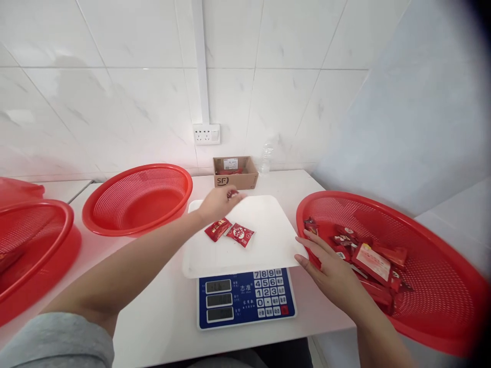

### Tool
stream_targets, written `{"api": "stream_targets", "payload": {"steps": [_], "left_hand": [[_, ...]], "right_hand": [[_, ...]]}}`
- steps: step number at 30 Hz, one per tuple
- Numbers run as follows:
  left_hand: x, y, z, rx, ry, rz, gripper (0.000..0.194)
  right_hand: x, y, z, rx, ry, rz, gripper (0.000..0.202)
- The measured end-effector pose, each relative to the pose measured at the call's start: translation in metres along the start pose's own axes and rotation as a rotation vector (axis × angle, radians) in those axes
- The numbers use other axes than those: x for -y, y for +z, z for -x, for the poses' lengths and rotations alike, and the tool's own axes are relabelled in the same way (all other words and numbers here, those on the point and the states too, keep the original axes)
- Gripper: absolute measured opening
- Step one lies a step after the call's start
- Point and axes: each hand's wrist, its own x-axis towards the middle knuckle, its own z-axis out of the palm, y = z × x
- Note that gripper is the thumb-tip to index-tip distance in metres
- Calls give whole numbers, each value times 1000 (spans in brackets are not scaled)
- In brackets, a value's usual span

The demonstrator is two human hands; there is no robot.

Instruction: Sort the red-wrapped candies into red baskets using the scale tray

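My left hand [221, 201] is over the far part of a white tray [268, 220], its fingers curled together. A dark red bit shows between them, too hidden to name. Two small red packets lie side by side on the tray just below that hand: one red and gold packet [218, 229] and one with a white round print, the printed packet [240, 234]. At the tray's right edge is my right hand [324, 263], thumb and fingers spread and touching the rim. Beneath the tray sits a blue and white digital scale [245, 301] with its keypad and displays facing me.
On the right stands a large red basket [433, 255] holding several red packets [372, 263]. Another red basket [141, 197] is at the back left, and one more basket [34, 245] at far left. A cardboard box [240, 181] and clear plastic bottle [266, 156] are by the wall.
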Motion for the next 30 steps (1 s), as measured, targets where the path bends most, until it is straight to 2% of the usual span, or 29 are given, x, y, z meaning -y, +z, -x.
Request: {"api": "stream_targets", "payload": {"steps": [4,7,9,11,14,17,20,23,25,30], "left_hand": [[39,-42,-2,-129,-204,-102,53],[78,-68,9,-142,-337,-184,53],[99,-76,19,-106,-384,-220,56],[108,-75,28,-67,-384,-237,60],[95,-59,38,5,-270,-196,60],[57,-32,45,156,-40,-100,57],[22,-6,51,326,169,-27,69],[4,13,52,373,331,-28,64],[0,23,49,330,347,-59,56],[-2,36,39,217,226,-123,44]], "right_hand": [[0,1,-1,3,0,10,48],[0,2,-1,11,9,20,48],[0,2,-1,16,11,17,49],[-1,2,-1,18,16,-2,52],[-1,1,0,16,18,-58,55],[0,-1,0,17,37,-103,57],[1,-3,0,27,67,-121,56],[1,-4,1,26,58,-127,56],[1,-3,1,26,49,-127,56],[-2,-2,0,25,63,-117,56]]}}
